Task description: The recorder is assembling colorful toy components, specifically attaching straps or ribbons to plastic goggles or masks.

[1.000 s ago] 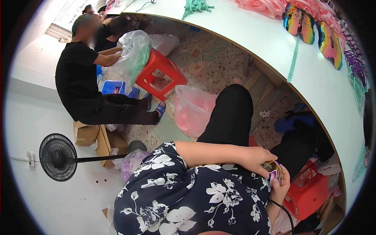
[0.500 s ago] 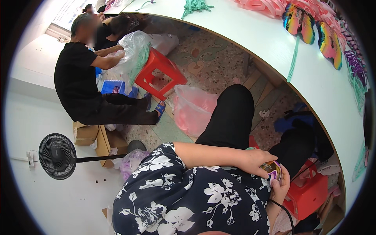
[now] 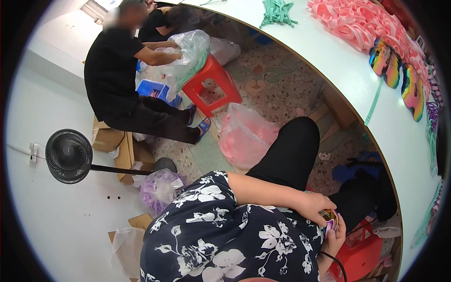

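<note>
In my lap, both hands hold a small pair of goggles [image 3: 331, 221] with a purple rim and a gold, mirror-like lens. My left hand [image 3: 314, 206] reaches across from the left, its fingers curled over the upper side of the goggles. From below, my right hand [image 3: 335, 236] grips the lower edge with thumb and fingers. The fingers hide much of the goggles. Two rainbow mirrored pieces, a nearer lens [image 3: 413, 96] and a lens with a mint strap [image 3: 385, 63], lie on the white table [image 3: 329, 40].
Pink straps [image 3: 350, 26] and mint straps [image 3: 277, 13] lie on the table. A person [image 3: 115, 70] handles a clear bag [image 3: 188, 49] on a red stool [image 3: 213, 87]. A bag of pink pieces [image 3: 246, 136], blue crate [image 3: 157, 89], fan [image 3: 69, 156] and second red stool [image 3: 359, 254] stand around me.
My view has shifted, so the surroundings sit further right and the table pieces lower. Both hands keep hold of the goggles, with my left fingers further over the lens. The other person bends toward the bag.
</note>
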Demonstrator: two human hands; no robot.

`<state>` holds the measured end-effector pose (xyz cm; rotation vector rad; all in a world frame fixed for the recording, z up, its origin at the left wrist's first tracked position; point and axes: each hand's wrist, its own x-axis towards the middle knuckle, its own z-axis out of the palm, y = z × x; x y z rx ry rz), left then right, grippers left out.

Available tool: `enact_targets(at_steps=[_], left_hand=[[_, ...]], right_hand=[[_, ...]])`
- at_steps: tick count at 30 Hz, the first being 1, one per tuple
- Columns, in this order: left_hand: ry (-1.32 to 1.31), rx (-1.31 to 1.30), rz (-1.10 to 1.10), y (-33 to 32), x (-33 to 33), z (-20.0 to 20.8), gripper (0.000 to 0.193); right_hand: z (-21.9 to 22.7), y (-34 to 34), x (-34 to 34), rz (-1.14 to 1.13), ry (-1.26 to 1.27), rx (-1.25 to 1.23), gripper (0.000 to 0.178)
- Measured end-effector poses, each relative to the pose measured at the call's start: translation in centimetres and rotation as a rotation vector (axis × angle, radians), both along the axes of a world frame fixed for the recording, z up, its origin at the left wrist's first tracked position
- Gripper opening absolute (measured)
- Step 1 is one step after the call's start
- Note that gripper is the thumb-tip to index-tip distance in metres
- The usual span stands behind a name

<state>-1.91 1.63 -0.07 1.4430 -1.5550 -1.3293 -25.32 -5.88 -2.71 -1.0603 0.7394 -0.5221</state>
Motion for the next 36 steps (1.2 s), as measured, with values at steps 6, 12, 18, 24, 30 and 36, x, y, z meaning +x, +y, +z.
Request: enact_targets(at_steps=[6,12,18,24,30,36], left_hand=[[-0.036,-0.070,0.021,0.5,-0.1,-0.3,0.075],[-0.046,-0.063,0.042,0.7,-0.5,-0.2,0.076],[-0.074,-0.087,0.035,0.7,-1.1,-0.3,0.076],[-0.080,-0.024,0.008,1.2,-0.7,0.6,0.077],[-0.099,-0.079,-0.018,0.8,-1.1,0.2,0.076],[-0.114,-0.071,0.007,1.5,-1.0,-0.3,0.076]], right_hand=[[0.2,0.3,0.3,-0.004,0.015,-0.016,0.067],[-0.2,0.3,0.2,0.013,-0.034,-0.011,0.069],[-0.1,0.2,-0.3,0.046,-0.057,-0.025,0.072],[0.0,0.3,0.1,0.079,-0.065,-0.036,0.065],[0.9,1.0,0.0,0.044,-0.062,-0.058,0.063],[3.5,2.3,1.3,0.088,0.051,-0.093,0.052]])
